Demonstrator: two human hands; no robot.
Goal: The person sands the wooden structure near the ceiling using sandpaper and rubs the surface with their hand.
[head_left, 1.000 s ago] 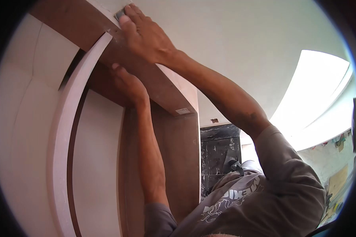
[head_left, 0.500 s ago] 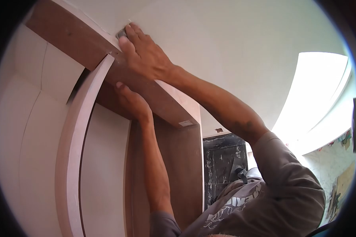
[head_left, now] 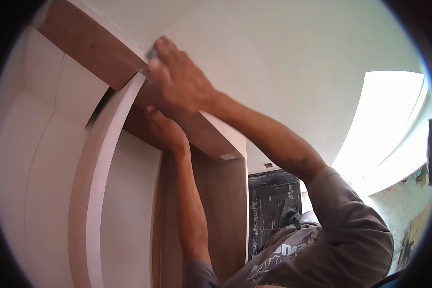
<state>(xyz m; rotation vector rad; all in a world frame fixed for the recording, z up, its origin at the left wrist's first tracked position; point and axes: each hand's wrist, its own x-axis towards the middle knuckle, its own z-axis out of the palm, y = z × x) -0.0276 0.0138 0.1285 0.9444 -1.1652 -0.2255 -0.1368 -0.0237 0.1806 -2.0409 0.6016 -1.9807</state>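
Up at the top, my right hand (head_left: 185,81) presses a small grey piece (head_left: 152,52), perhaps folded sandpaper, against the pale surface (head_left: 273,72) just past the edge of the brown board (head_left: 91,45). Its fingers lie over the piece, and motion blurs them a little. Lower down, my left hand (head_left: 170,132) rests against the same board from inside the frame. The left thumb points up along the wood; the other fingers are hidden behind it.
A curved-looking pale upright (head_left: 93,192) meets the board at left. Brown cabinet side panels (head_left: 221,201) run down the middle. To the right are a dark, paint-marked panel (head_left: 264,197) and a bright window (head_left: 374,120). A small cut-out with reddish edges (head_left: 268,165) sits above the dark panel.
The whole view has shifted slightly, so the cabinet appears a little lower and farther right. My right hand has moved along the board's edge with the grey piece; my left hand keeps its place.
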